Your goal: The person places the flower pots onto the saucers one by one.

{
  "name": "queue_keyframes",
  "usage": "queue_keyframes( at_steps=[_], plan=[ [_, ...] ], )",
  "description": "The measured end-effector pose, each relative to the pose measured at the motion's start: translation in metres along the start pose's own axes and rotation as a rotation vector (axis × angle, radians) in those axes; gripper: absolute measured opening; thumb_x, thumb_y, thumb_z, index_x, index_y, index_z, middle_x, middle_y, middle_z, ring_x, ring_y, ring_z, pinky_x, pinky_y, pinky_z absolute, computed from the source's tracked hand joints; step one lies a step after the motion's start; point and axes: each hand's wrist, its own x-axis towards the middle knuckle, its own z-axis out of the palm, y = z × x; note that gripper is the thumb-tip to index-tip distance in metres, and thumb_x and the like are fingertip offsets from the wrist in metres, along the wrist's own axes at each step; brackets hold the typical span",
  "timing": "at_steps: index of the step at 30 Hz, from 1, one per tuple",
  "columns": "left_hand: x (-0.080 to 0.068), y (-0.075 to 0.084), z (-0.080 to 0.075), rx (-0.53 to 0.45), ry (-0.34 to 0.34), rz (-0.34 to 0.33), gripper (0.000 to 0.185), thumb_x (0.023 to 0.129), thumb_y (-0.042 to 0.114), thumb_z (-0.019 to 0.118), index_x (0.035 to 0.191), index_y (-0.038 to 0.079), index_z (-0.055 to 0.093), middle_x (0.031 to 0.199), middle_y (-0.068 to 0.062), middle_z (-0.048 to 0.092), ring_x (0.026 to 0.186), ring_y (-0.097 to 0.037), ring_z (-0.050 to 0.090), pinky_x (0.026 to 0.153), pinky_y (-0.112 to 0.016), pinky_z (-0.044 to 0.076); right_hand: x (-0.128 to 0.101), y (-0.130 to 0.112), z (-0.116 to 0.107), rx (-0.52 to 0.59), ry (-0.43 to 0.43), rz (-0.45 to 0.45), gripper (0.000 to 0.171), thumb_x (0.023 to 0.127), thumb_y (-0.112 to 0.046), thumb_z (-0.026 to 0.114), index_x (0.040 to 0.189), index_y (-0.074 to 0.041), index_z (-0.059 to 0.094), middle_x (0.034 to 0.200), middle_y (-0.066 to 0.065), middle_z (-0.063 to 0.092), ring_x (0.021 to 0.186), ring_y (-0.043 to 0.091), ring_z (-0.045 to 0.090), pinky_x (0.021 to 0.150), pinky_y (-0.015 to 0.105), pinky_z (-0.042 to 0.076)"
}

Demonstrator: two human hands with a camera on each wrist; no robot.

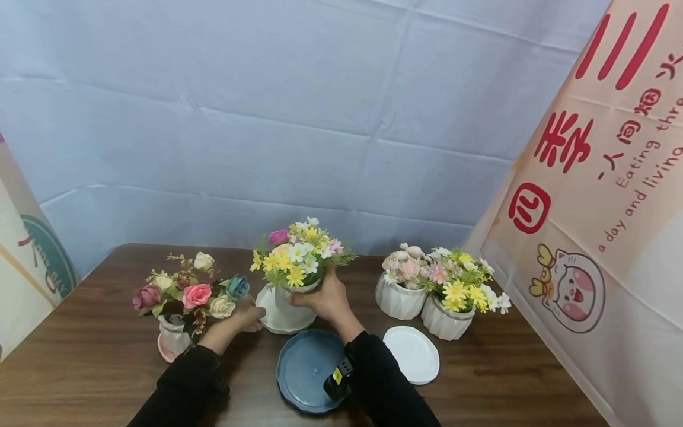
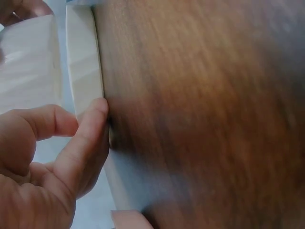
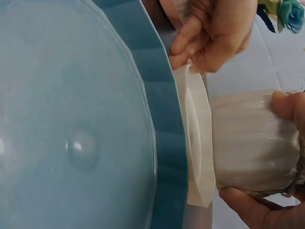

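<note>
My right hand (image 1: 329, 299) grips a white ribbed flowerpot (image 3: 255, 143) near its rim. Yellow, white and pink artificial flowers (image 1: 303, 252) fill it. The pot overlaps a white scalloped plate (image 1: 283, 323) in the head view, and the right wrist view shows its base close over the plate. At the plate's left edge, my left hand (image 1: 246, 317) pinches the rim between thumb and fingers, as the left wrist view shows. A blue scalloped plate (image 1: 304, 370) lies just in front of the white one, partly behind the right wrist.
On the left, a small white pot (image 1: 173, 337) of mixed roses stands on a pink saucer (image 1: 164, 351). Two white pots (image 1: 397, 299) with flowers stand together at the right, behind a small white plate (image 1: 413, 354). A pale cloth (image 1: 299, 130) hangs behind the wooden table.
</note>
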Motion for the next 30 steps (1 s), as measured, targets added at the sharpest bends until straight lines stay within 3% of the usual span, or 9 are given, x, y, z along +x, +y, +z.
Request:
queue_keyframes(
  at_steps=[5,7,10,13,17,20,23,25,30],
  plan=[
    [0.008,-0.005,0.003,-0.002,0.019,-0.044,0.024,0.078,0.009,0.050,0.091,-0.008,0.039,0.059,-0.016,0.061,0.051,-0.024,0.063,0.044,-0.034,0.052,0.001,-0.001,0.008,-0.018,-0.009,0.010,0.105,0.059,-0.029,0.086,0.141,-0.002,0.025,0.129,0.021,0.048,0.113,0.035,0.049,0.088,0.045,0.045],
    [-0.002,0.007,0.002,-0.009,0.027,-0.043,0.027,0.078,0.010,0.053,0.091,-0.009,0.039,0.058,-0.015,0.060,0.049,-0.023,0.062,0.043,-0.032,0.052,0.001,-0.001,0.010,-0.026,-0.016,0.019,0.105,0.059,-0.030,0.086,0.140,-0.001,0.026,0.128,0.022,0.049,0.112,0.036,0.050,0.087,0.045,0.045],
    [-0.001,0.005,0.000,-0.027,0.016,-0.049,0.036,0.080,0.012,0.057,0.100,-0.012,0.040,0.060,-0.015,0.061,0.051,-0.023,0.062,0.045,-0.033,0.052,0.001,-0.001,0.014,-0.033,-0.026,0.019,0.105,0.059,-0.030,0.086,0.141,-0.002,0.025,0.128,0.021,0.049,0.112,0.036,0.050,0.088,0.045,0.045],
    [0.007,-0.001,-0.001,-0.008,-0.036,-0.090,0.053,0.085,0.014,0.054,0.122,-0.017,0.032,0.069,-0.019,0.063,0.060,-0.028,0.065,0.053,-0.037,0.055,0.002,0.000,0.018,-0.058,-0.034,0.005,0.105,0.059,-0.029,0.086,0.140,0.001,0.025,0.125,0.021,0.050,0.110,0.036,0.051,0.086,0.045,0.046],
    [0.036,-0.032,0.000,-0.010,-0.101,-0.115,0.073,0.088,0.020,0.052,0.139,-0.014,0.013,0.071,-0.018,0.064,0.061,-0.027,0.065,0.055,-0.037,0.055,0.004,0.000,0.022,-0.125,-0.045,0.010,0.107,0.060,-0.029,0.086,0.139,0.008,0.025,0.121,0.025,0.051,0.109,0.039,0.051,0.084,0.045,0.047],
    [0.058,-0.060,0.002,-0.032,-0.096,-0.127,0.084,0.084,0.026,0.059,0.143,-0.010,0.010,0.066,-0.014,0.063,0.056,-0.024,0.063,0.050,-0.034,0.053,0.006,0.000,0.023,-0.143,-0.053,0.025,0.107,0.060,-0.029,0.086,0.138,0.011,0.024,0.121,0.029,0.049,0.111,0.041,0.048,0.086,0.047,0.046],
    [0.067,-0.073,0.005,-0.054,-0.071,-0.145,0.088,0.081,0.028,0.063,0.145,-0.005,0.011,0.064,-0.013,0.063,0.054,-0.022,0.063,0.049,-0.033,0.053,0.006,0.001,0.023,-0.129,-0.063,0.032,0.104,0.061,-0.027,0.086,0.138,0.010,0.026,0.121,0.027,0.049,0.112,0.041,0.048,0.086,0.046,0.046],
    [0.064,-0.069,0.006,-0.044,-0.069,-0.130,0.087,0.082,0.025,0.061,0.145,-0.006,0.009,0.064,-0.013,0.063,0.054,-0.022,0.062,0.048,-0.032,0.053,0.006,0.003,0.023,-0.114,-0.069,0.035,0.101,0.061,-0.025,0.086,0.138,0.007,0.027,0.121,0.025,0.051,0.111,0.039,0.050,0.085,0.045,0.046],
    [0.031,-0.028,0.006,-0.009,-0.040,-0.077,0.072,0.080,0.009,0.051,0.140,-0.012,0.017,0.064,-0.017,0.061,0.055,-0.026,0.063,0.048,-0.035,0.053,0.008,0.006,0.021,-0.113,-0.093,0.070,0.091,0.059,-0.021,0.087,0.133,0.001,0.038,0.118,0.018,0.056,0.105,0.033,0.054,0.082,0.040,0.048]
  ],
)
